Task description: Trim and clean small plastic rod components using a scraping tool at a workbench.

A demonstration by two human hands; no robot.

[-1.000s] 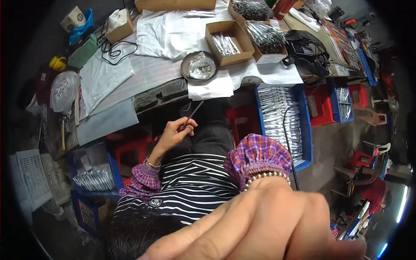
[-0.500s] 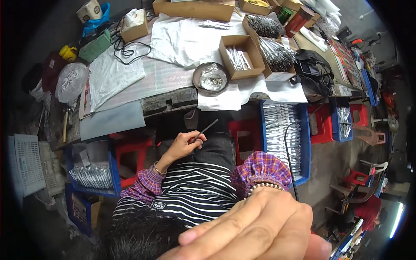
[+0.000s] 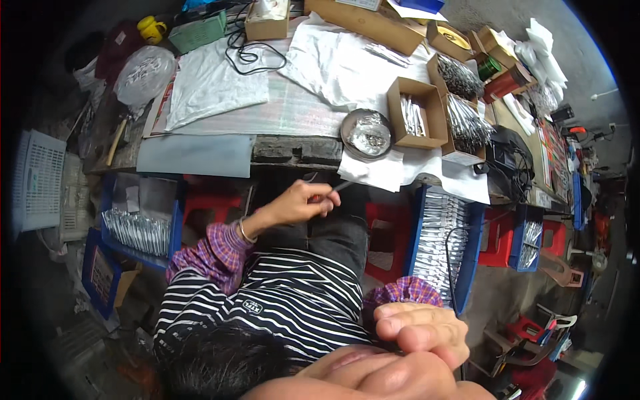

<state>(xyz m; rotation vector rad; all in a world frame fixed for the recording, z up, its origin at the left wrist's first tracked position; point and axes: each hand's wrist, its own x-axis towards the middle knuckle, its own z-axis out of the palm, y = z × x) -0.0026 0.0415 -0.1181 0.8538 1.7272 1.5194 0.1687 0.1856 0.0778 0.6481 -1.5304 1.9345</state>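
Over my lap, in front of the table's near edge, my left hand (image 3: 301, 204) is closed around a slim hand tool (image 3: 342, 187) with a thin metal shaft. The shaft points up and right; its handle is mostly hidden by the fingers. Close to the camera at the lower edge, my right hand (image 3: 430, 333) has its fingers curled in and pressed together, with nothing visible in them. A purple checked cuff (image 3: 408, 291) shows just behind it. Ahead of the left hand, a round dish (image 3: 347, 137) with crinkled clear plastic stands at the table edge.
Open cardboard boxes (image 3: 437, 137) of slim metal pieces stand at the table's right. Blue crates (image 3: 475, 250) with packed rows of such pieces sit on red stools (image 3: 387, 257), with another blue crate (image 3: 175, 213) at left. A black cable (image 3: 448, 267) hangs by the right crate.
My right hand's stretched fingers have curled in. My left hand has moved slightly right and up in view, still holding the tool. The view has shifted, placing the table further right and higher.
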